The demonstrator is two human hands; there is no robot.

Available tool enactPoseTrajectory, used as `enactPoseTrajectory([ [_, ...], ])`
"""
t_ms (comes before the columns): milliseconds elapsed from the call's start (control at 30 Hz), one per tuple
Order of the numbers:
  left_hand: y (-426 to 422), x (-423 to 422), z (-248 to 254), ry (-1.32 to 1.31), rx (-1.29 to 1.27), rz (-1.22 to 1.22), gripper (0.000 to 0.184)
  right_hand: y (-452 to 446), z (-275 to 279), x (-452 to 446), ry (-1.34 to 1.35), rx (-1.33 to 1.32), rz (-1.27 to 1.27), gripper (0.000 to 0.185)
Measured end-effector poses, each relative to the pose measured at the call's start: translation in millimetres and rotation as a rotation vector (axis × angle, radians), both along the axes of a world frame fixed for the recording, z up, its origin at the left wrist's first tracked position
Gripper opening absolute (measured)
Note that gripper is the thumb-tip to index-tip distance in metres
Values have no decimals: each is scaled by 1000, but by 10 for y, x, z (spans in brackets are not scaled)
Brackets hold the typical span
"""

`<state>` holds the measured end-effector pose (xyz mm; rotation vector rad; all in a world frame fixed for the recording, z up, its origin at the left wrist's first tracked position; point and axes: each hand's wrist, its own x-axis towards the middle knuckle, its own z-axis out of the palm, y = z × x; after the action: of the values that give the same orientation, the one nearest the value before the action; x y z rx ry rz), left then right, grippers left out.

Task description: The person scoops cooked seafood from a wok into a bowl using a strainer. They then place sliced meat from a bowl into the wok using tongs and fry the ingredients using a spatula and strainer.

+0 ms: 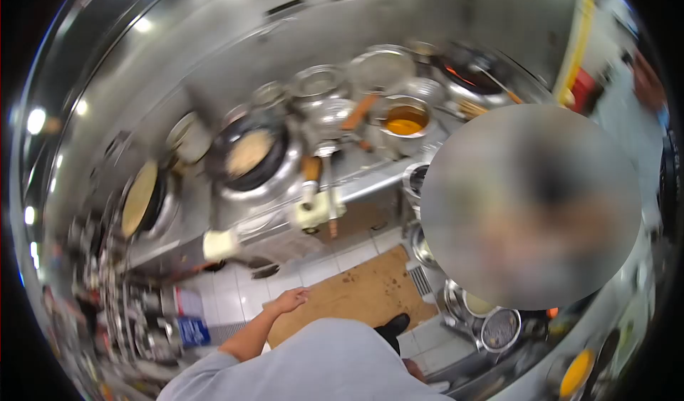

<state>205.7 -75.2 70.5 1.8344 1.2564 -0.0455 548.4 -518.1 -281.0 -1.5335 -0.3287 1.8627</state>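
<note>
Steel counter (377, 178) seemingly keeps woks (278, 164) within reach; left hand (291, 300) hangs open, empty, right hand's (413, 370) fingers I cannot tell.

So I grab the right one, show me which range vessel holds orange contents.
The metal pot right of the brown handle: its contents are orange, whereas the middle wok holds pale food.

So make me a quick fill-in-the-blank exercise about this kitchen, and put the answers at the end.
1. The person's left hand is holding ____.
2. The floor mat lies on tiles coloured ____.
3. The liquid in the metal pot is ____ in colour.
4. In the picture, the black wok with pale food stands to the ____ of that pot.

Missing words: nothing; white; orange; left.
</note>
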Motion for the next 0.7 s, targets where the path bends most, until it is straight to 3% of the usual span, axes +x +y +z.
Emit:
enactPoseTrajectory([
  [33, -96, -269, -102, -62, 10, 61, 40, -34, -390, -124, -474, 334, 390, 27],
  [67, -179, -537, -228, -123, 24, 117, 39, -13, -564, -255, -884, 587, 531, 28],
  [100, -245, -837, -392, -143, 36, 178, 39, 190, 135, -126, -863, 473, 648, 27],
  [200, -710, -1823, -886, -60, -150, 419, 36, 1120, 1314, 208, -859, 387, 827, 22],
  [267, -1156, -2366, -1108, -184, -298, 799, 36, 1563, 1290, 566, -576, 456, 623, 15],
  [333, -1640, -2845, -1334, -181, -386, 978, 36, 2129, 1475, 745, -1263, 513, 1428, 16],
  [367, -1873, -3011, -1408, -160, -470, 1124, 35, 2263, 876, 934, -1113, 323, 457, 11],
  [400, -2103, -3145, -1443, -163, -486, 1126, 35, 2600, 973, 957, -601, 239, 83, 10],
  [433, -2344, -3277, -1452, -209, -495, 1175, 35, 2934, 1282, 698, -469, 209, -314, 10],
  [500, -2714, -3437, -1505, -243, -534, 1180, 34, 3470, 1742, 475, -632, 170, -61, 20],
  [567, -2944, -3596, -1589, -361, -584, 1132, 33, 3860, 2379, -217, -647, 87, -97, 34],
  [600, -3058, -3653, -1660, -349, -521, 1040, 33, 3957, 2433, -493, -661, 128, -27, 34],
  [667, -3187, -3634, -1707, -364, -535, 1170, 34, 4194, 2473, -1010, -658, 196, 109, 35],
  [700, -3229, -3626, -1733, -382, -575, 1261, 35, 4241, 2485, -1317, -674, 265, 335, 34],
])
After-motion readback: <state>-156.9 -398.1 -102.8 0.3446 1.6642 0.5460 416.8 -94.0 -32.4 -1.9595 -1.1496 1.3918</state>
